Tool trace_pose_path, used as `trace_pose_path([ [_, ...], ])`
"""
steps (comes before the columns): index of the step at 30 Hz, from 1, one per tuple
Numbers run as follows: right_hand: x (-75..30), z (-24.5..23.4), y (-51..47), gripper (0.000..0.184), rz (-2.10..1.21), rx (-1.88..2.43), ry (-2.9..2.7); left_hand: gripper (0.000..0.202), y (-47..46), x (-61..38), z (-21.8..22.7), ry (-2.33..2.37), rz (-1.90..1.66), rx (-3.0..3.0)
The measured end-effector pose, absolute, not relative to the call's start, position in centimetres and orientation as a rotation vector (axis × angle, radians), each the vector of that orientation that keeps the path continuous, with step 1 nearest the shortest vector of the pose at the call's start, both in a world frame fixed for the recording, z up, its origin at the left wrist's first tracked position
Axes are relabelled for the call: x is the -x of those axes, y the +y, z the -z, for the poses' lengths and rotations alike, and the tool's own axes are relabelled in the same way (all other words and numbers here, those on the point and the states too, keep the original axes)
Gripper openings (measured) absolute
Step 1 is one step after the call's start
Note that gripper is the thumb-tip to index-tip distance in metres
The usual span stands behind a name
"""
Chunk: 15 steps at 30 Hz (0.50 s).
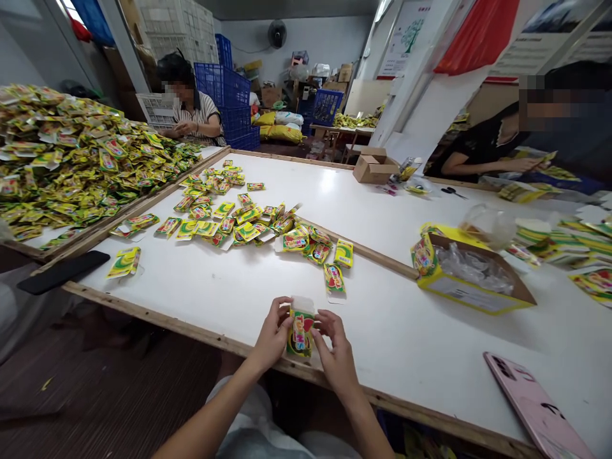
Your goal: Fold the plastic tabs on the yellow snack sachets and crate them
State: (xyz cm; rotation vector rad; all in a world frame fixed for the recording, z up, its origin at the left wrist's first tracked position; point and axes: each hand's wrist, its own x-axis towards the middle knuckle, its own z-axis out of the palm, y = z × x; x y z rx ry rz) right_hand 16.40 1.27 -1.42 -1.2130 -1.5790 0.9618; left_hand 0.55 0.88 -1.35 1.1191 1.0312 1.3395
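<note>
Along the wood-trimmed near edge of a white table (pixel 382 312), a small green-and-yellow printed carton (pixel 301 335) sits between the person's two hands, its pale end flap pointing away. The left hand (pixel 271 336) pinches its left side between thumb and fingers; the right hand (pixel 338 354), fingers curled, holds its right side with the thumb. Beyond lies a scattered heap of similar packets (pixel 248 231); to the right, a pink phone (pixel 530 398).
</note>
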Motion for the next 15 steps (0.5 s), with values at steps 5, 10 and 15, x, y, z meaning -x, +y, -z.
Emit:
trace_pose_path([
  [5,-16.5,1.6,1.2,0.036,-1.108,1.222,-1.473,0.017,1.2,-0.1,1.4,1.101,-1.205,-1.244],
  [10,-16.5,1.2,1.8,0.028,-1.139,1.157,-1.547,0.018,1.0,-0.2,0.8,1.121,-1.184,-1.307],
  [15,-16.3,1.0,2.4,0.021,-1.008,1.129,-1.562,0.017,0.7,-0.5,0.6,1.127,-1.257,-1.374],
])
